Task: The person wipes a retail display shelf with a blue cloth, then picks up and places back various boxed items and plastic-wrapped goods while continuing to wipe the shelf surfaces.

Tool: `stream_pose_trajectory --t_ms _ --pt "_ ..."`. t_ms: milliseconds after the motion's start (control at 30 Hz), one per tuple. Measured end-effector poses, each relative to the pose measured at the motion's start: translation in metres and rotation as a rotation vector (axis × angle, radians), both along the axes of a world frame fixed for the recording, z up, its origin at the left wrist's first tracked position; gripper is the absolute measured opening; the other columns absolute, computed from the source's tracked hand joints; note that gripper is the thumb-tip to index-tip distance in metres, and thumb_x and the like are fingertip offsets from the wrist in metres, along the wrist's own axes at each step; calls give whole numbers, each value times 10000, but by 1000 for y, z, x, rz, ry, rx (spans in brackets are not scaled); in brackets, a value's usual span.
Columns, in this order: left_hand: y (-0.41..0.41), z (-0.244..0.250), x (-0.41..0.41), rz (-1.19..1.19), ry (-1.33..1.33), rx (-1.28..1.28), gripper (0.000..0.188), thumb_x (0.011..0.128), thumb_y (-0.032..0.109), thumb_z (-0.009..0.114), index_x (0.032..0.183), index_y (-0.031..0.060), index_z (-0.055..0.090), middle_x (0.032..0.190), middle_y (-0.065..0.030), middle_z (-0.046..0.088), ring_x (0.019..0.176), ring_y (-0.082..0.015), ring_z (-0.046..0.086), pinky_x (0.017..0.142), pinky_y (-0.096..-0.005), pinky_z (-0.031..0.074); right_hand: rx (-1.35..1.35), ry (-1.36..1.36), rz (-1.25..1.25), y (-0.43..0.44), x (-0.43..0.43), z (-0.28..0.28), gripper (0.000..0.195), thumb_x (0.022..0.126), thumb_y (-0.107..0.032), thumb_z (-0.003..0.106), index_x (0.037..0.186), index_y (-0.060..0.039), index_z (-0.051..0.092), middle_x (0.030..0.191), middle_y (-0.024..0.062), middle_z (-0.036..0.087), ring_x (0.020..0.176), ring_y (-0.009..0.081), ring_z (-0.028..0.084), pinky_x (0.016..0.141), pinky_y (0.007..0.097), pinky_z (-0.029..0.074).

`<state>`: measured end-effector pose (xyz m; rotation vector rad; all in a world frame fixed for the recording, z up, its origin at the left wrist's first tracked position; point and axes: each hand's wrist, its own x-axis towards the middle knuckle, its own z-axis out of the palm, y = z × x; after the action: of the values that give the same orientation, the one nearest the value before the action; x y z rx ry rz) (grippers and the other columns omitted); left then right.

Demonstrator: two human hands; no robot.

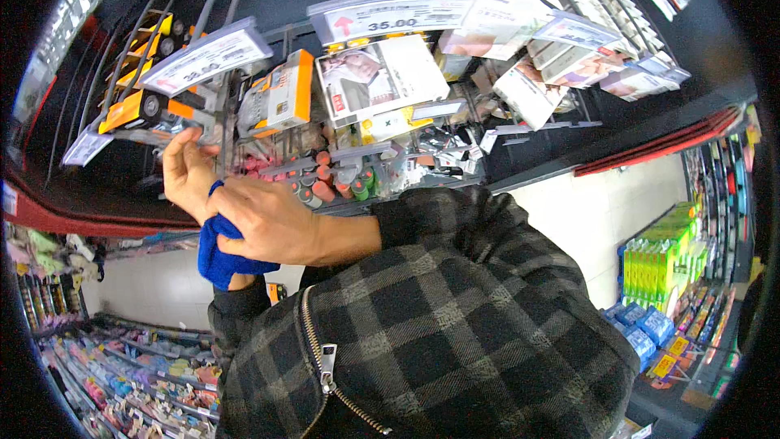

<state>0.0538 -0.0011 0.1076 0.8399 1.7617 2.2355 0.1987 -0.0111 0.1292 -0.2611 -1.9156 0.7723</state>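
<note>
My left hand (pixel 187 174) is raised at the left, its fingers bent close to a packaged yellow toy vehicle (pixel 139 108) on the rack. Whether those fingers touch the package cannot be told. A blue fabric piece (pixel 220 256) wraps around my left wrist. Across that wrist lies my right hand (pixel 263 219), its fingers gripping the blue fabric. Above the hands stands an orange and grey box (pixel 277 97), tilted on the display. To its right is a white box with a photo (pixel 382 78), below a price tag (pixel 393 14).
Metal display hooks hold more white boxes (pixel 533 91). Red and green capped containers (pixel 341 183) hang lower. A red shelf edge (pixel 664 140) curves at the right. Green packages (pixel 655 256) and blue packs (pixel 646 326) stand beyond the pale floor (pixel 591 207). Packed racks (pixel 128 378) fill the lower left.
</note>
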Motion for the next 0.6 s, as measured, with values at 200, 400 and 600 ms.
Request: stream_pose_trajectory --t_ms 200,400,600 --pt "-1 9 8 116 157 5 167 882 -34 498 913 36 647 841 -30 651 581 -79 549 521 -189 363 -19 -48 144 -19 6 -4 261 679 -191 717 854 -83 557 787 77 539 727 252 595 605 361 496" --pt "-8 14 14 51 -169 9 144 893 40 518 832 92 638 734 -6 633 521 -87 531 486 -206 386 -3 -11 205 -11 5 7 251 663 -148 732 878 -98 612 794 65 594 731 230 617 634 339 502" --pt "-25 -15 16 -277 -175 183 58 909 66 570 962 50 586 886 4 596 790 -90 562 696 -212 453 -85 -62 -30 18 -4 19 231 659 -102 710 852 -47 594 806 120 614 723 298 631 645 361 503"
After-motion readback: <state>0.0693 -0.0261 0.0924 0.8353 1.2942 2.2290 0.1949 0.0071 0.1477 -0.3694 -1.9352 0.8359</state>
